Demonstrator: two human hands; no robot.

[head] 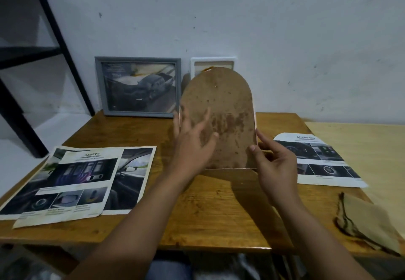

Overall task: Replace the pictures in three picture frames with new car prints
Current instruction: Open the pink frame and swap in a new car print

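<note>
Upright above the middle of the brown wooden table (214, 209): an arch-topped picture frame with a stained brown backing board (221, 115) facing the camera, thin pale pink edges along its sides and base. Right hand (277, 165) grasping its lower right edge, thumb on the board, fingers curled behind. Left hand (192, 141) released, fingers spread and fairly straight over the board's lower left part; contact with the board impossible to confirm through motion blur.

Against the white wall behind, leaning: a grey rectangular frame holding a dim pickup-truck picture (139, 86), and just to its right a white rectangular frame (213, 63), mostly hidden by the arched board.

Flat on the table's left side: overlapping car prints, the top sheet headed "SAFETY" (79, 181). On the right, an arch-cut car print headed "ADVANCED" (317, 160), lying across the seam to a paler wooden surface (361, 148). Near the right front edge, a crumpled tan sheet with dark stains (363, 222). At far left, a black metal shelf frame (32, 60).
</note>
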